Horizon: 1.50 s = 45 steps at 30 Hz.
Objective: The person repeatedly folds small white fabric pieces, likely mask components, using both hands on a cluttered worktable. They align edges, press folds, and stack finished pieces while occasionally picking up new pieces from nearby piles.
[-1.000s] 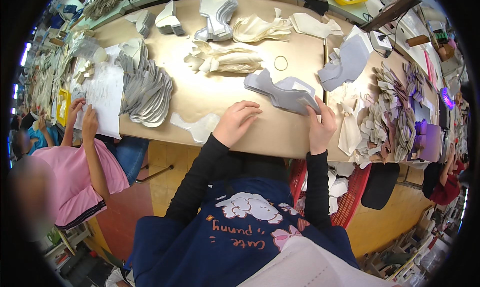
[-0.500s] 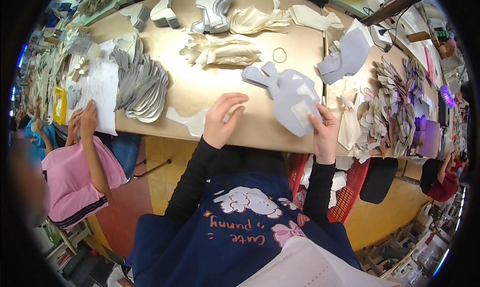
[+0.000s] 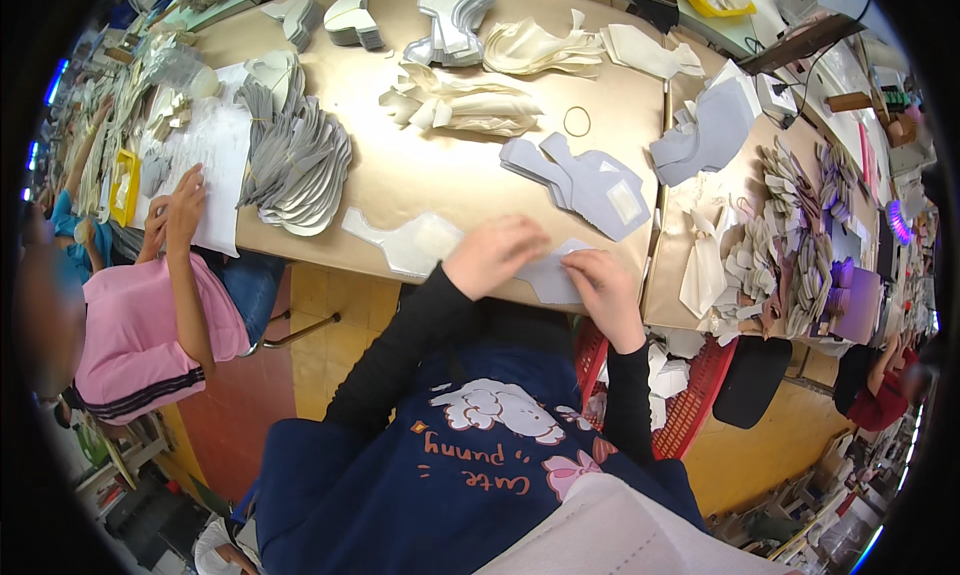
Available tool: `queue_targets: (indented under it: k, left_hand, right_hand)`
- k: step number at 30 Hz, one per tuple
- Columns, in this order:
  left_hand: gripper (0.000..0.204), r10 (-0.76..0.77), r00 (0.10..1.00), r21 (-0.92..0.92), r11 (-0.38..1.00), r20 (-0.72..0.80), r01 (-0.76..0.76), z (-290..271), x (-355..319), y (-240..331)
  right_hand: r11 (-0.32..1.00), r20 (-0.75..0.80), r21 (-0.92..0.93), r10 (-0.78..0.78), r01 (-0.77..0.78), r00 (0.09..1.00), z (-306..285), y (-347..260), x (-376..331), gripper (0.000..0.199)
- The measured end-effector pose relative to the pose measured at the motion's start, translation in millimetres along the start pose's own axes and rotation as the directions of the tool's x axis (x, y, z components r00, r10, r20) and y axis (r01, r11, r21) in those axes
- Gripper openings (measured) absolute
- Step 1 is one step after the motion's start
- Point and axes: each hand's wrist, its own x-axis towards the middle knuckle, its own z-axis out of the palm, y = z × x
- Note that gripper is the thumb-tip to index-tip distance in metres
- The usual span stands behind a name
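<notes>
Near the table's front edge, a flat grey cut-out piece (image 3: 556, 278) lies between my hands. At its upper right edge, my right hand (image 3: 606, 291) pinches it between thumb and fingers. My left hand (image 3: 498, 256) is over its left end, fingers stretched out and slightly blurred, hiding part of it. Left of that hand lies a white cut-out piece (image 3: 397, 247) with a cream patch. Just beyond my hands is a fanned stack of similar grey pieces (image 3: 592, 197), with a pale patch on its top piece.
Bundles of cream pieces (image 3: 465, 105) and a rubber band (image 3: 577, 122) lie farther back. Grey stacks stand at the left (image 3: 295, 170) and right (image 3: 708, 130). A red basket (image 3: 700, 400) is below the table edge. A person in pink (image 3: 160, 315) works at my left.
My right hand has left the fanned stack and come toward the front edge with a grey piece. My left hand has moved right, over that piece. The view has shifted slightly.
</notes>
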Motion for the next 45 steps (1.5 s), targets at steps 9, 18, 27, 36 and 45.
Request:
queue_targets:
  k: [9, 18, 27, 36, 45]
  left_hand:
    - [0.014, 0.298, 0.924, 0.686, 0.726, -0.241, -0.055, -48.0, 126.0, -40.2]
    - [0.016, -0.337, 0.835, -0.091, 0.939, -0.435, 0.332, -45.4, 73.4, -40.7]
    - [0.014, -0.394, 0.799, -0.468, 0.869, -0.454, 0.162, -51.1, 69.0, -47.6]
    - [0.011, -0.323, 0.318, -0.409, 0.875, -0.892, -0.258, -145.4, 26.1, -34.4]
    - [0.008, -0.103, 0.272, -0.125, 0.990, -0.957, -0.066, -156.8, -36.0, 20.3]
  right_hand:
    - [0.935, -0.382, 0.346, 0.217, -0.079, 0.898, 23.7, 8.9, 152.3, 0.017]
    - [0.744, -0.044, 0.646, 0.264, -0.174, 0.964, 56.9, 30.1, 155.3, 0.017]
    - [0.752, -0.080, 0.638, 0.279, -0.166, 0.957, 71.2, 26.7, 158.0, 0.019]
    - [0.948, -0.305, 0.318, 0.080, 0.022, 0.949, 81.0, 34.9, 161.5, 0.015]
    - [0.962, -0.574, 0.004, -0.221, 0.273, 0.788, 57.3, -3.9, 152.3, 0.026]
